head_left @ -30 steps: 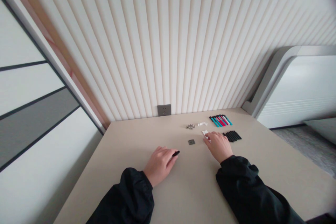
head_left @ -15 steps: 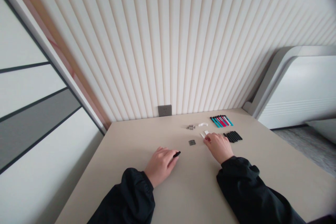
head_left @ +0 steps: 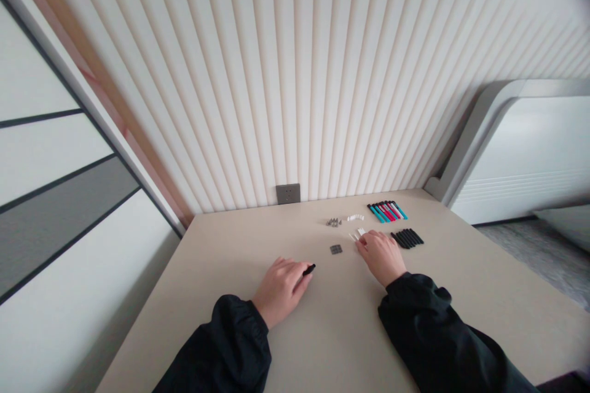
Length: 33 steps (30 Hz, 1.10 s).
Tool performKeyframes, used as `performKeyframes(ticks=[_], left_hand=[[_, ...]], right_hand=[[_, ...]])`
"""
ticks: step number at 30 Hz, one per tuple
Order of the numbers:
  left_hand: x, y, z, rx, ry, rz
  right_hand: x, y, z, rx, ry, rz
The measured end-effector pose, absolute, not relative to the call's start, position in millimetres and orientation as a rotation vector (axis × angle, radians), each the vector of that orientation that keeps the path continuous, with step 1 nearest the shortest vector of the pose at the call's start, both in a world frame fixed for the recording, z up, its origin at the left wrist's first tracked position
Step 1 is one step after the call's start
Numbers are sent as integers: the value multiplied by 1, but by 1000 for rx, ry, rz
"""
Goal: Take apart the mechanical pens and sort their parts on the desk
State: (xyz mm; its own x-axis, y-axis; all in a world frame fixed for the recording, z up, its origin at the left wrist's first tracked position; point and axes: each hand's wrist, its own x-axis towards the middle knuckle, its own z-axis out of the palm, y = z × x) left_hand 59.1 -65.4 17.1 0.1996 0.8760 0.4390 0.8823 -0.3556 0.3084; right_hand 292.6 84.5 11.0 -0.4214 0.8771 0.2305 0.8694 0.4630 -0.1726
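My left hand is closed on a small black cylindrical piece whose tip points up and right. Farther right, my right hand rests at the small white sticks, its fingertips pressed together over them; whether it grips one is too small to tell. A white piece lies just past those fingers. Between the hands are flat grey pieces. Behind them stand several small grey cone-shaped parts beside a curved row of white parts.
Several black cylinders lie side by side right of my right hand. Behind them is a row of teal, red and white pens. The table meets a ribbed wall with a socket. A grey-white headboard stands at the right.
The view has shifted slightly. My right hand's fingertips stay at the white sticks, with hardly any movement, and my left hand still holds the black piece.
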Motion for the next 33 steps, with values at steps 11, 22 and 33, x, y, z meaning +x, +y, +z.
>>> performKeyframes(ticks=[11, 22, 33], left_hand=[[60, -65, 22, -2431, -1788, -813], [60, -65, 20, -2451, -1840, -759], [61, -65, 22, -2492, -1823, -728]], right_hand=[[269, 54, 26, -1020, -1970, 677], [247, 29, 22, -725, -1491, 1264], [246, 25, 22, -614, -1434, 1395]])
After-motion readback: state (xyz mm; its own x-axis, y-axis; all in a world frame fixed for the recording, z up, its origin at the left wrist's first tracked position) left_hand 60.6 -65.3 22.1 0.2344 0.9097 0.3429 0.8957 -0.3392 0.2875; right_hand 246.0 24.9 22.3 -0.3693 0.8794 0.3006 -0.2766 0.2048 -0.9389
